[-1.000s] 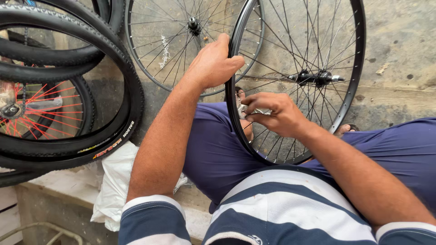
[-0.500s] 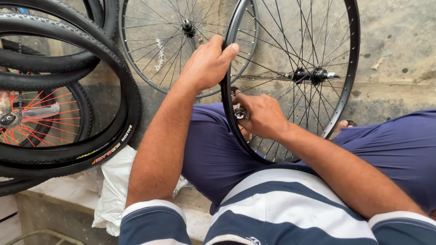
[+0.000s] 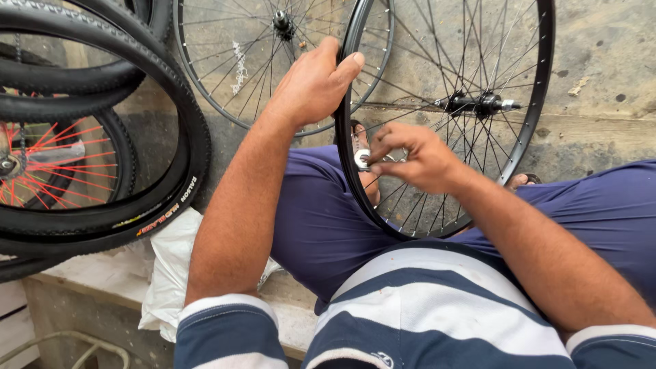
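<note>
Surroundings, left side: a stack of black knobbly tyres [image 3: 102, 137] leaning against one another, the nearest one bearing a small band of yellow, red and white lettering low on its sidewall; behind them a wheel with red spokes [image 3: 48, 171]. Rear centre: a second bare wheel [image 3: 239, 68] with silver spokes, resting against a grey concrete wall [image 3: 601, 61], partly hidden by the raised forearm. Lower left: a crumpled white plastic bag [image 3: 171, 273] lying on a pale ledge [image 3: 75, 270], just beside the seated person's thigh. Person: dark blue trousers, blue and white striped shirt, a sandalled foot showing through the spokes. Main item: a black bicycle rim [image 3: 540, 89] with black spokes and a hub [image 3: 478, 104] at its middle, standing upright between the knees, its lower arc hidden against the lap. Left hand [image 3: 311, 85]: curled over the rim's upper left edge, fingers wrapped round the outside, thumb along the inner face, gripping it firmly. Right hand [image 3: 417, 157]: inside the wheel among the spokes, fingers pinched together on a small round silver tool [image 3: 362, 158] set against the rim's inner side, where a spoke meets it; the tool's exact kind cannot be told.
</note>
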